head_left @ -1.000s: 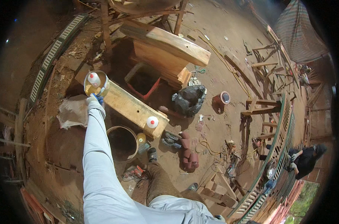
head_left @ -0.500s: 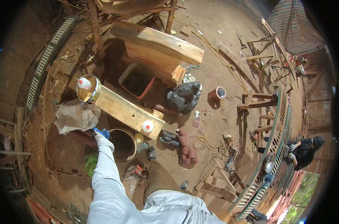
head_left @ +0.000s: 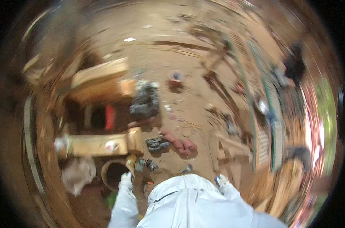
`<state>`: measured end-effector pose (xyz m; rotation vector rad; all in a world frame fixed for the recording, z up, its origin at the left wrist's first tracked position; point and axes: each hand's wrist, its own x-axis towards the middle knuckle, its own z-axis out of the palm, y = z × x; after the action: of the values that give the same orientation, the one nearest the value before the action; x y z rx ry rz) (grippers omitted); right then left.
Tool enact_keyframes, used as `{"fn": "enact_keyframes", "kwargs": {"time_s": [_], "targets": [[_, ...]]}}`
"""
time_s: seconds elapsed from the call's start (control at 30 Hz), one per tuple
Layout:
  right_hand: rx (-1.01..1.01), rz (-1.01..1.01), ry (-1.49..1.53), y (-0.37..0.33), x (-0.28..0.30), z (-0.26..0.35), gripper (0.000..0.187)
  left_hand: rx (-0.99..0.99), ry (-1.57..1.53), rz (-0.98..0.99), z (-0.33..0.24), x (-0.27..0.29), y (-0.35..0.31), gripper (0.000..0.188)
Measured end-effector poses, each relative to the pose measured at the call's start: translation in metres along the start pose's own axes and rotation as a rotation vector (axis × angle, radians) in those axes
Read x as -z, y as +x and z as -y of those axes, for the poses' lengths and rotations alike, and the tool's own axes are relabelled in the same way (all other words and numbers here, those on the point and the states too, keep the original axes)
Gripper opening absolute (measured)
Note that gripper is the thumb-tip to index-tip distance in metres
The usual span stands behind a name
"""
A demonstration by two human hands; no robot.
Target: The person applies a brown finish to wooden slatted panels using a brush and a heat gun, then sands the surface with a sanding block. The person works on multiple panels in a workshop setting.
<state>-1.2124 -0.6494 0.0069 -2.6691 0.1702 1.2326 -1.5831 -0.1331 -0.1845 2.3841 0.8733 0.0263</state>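
Note:
Motion smears this view. My left hand (head_left: 127, 179), at the end of a white sleeve with blue showing on it, is beside the rim of a round container (head_left: 105, 178). My right hand (head_left: 221, 181), also marked with blue, hangs out to the right of my body. The fingers of both hands are too blurred to read, and I see no clear object in either. Ahead of my left hand lies a light wooden plank bench (head_left: 85, 146) bearing a white bottle with a red cap (head_left: 111, 145). A pale crumpled sack (head_left: 78, 174) rests left of the container.
Beyond the bench stand a larger wooden piece (head_left: 98, 78) and a black plastic bag (head_left: 145, 100). A reddish pot (head_left: 175, 80) and a reddish-brown heap (head_left: 182, 146) are on the floor. Long green slatted frames (head_left: 266, 95) run along the right, near a dark-clothed person (head_left: 294, 64).
The view has swung to the right. My left hand has drawn back from beyond the round container toward my body, and my right hand has come into view.

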Motion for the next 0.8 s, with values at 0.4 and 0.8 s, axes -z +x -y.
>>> {"fn": "enact_keyframes", "kwargs": {"time_s": [0.4,0.8], "targets": [[-0.304,-0.152,0.325,-0.012,-0.007,-0.173,0.056,0.506,-0.722,0.723,-0.207,-0.059,0.169,0.020],[0.060,-0.650,0.742,0.067,0.156,-0.245,0.029,-0.844,-0.120,0.453,-0.519,-0.163,0.269,0.043]]}}
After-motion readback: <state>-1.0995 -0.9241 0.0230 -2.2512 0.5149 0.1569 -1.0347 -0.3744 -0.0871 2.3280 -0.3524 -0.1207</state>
